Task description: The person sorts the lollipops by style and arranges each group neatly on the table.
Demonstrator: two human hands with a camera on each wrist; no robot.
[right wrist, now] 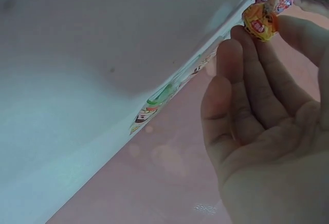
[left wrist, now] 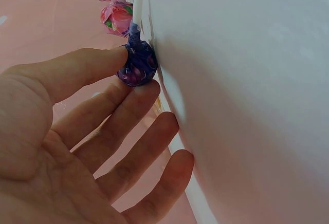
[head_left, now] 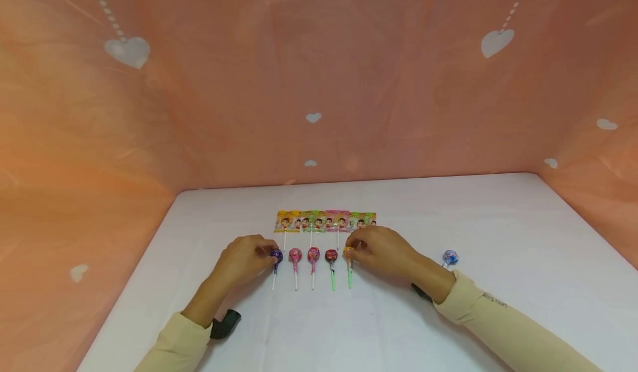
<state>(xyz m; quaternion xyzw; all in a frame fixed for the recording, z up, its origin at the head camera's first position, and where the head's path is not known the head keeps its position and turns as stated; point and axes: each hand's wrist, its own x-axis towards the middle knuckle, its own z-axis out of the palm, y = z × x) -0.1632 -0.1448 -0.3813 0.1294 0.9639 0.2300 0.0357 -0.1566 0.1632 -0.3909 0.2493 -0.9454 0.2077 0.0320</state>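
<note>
My left hand (head_left: 247, 257) pinches the head of a purple-wrapped lollipop (left wrist: 138, 66) between thumb and fingers, its white stick pointing toward me in the head view. At the other end of the row, my right hand (head_left: 382, 252) has thumb and fingertips on an orange-yellow lollipop (right wrist: 258, 22) with a green stick. Between the hands lie a pink lollipop (head_left: 295, 256), a pink-and-red lollipop (head_left: 313, 255) and a dark red lollipop (head_left: 331, 256), side by side on the white table (head_left: 309, 333). The left wrist view shows the remaining left fingers spread, close along the tabletop.
Behind the row, several flat packeted lollipops (head_left: 313, 220) lie edge to edge, some with white sticks showing; the right hand overlaps the rightmost. A blue-and-white lollipop (head_left: 451, 257) lies beyond the right forearm. Orange cloth (head_left: 319, 84) with white hearts surrounds the table's back and sides.
</note>
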